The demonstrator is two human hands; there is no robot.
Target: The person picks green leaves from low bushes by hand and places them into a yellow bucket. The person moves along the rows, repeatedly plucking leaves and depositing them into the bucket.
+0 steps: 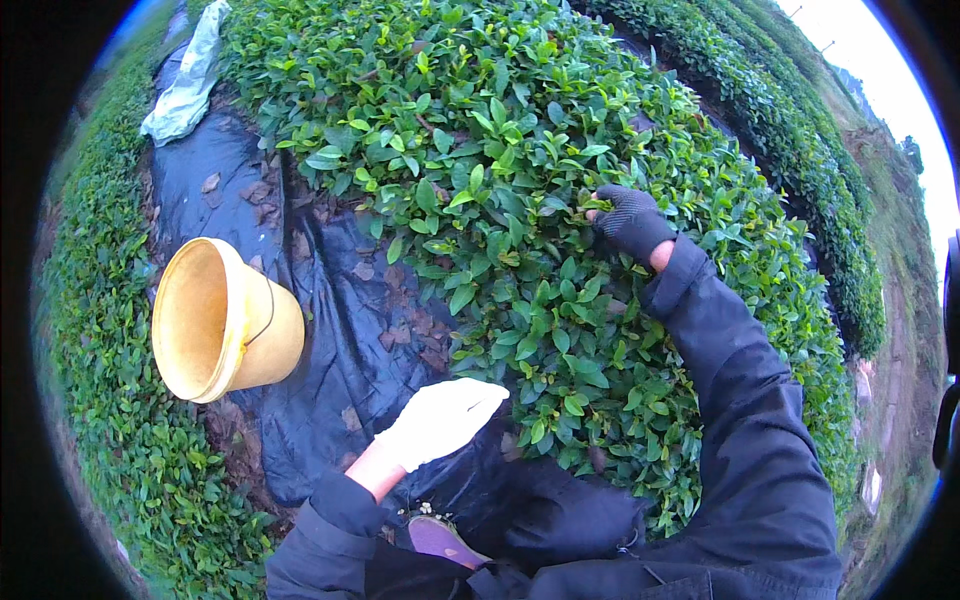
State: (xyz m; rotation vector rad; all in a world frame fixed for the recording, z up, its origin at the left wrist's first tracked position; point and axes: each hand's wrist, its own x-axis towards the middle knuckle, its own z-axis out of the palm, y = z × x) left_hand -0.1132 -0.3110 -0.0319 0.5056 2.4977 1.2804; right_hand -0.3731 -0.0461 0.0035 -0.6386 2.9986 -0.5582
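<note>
My right hand [632, 222], in a dark glove with bare fingertips, reaches into the leafy top of a tea bush [520, 150]. Its fingers are closed in a pinch on a small tea shoot [583, 203]. Nearer to me, my left hand [443, 422] wears a white glove and hovers at the bush's near left edge. The left fingers are pressed together, and whatever may be inside them is hidden. An empty-looking pale yellow bucket [230, 320] with a thin wire handle leans over on the ground sheet, left of my left hand.
Black plastic sheeting [335, 260] with dry leaves covers the ground between the rows. A pale plastic bag [190, 80] lies at the far left. Another low hedge [110, 340] runs along the left, and more rows [780, 120] stand at right. My purple shoe [443, 541] shows below.
</note>
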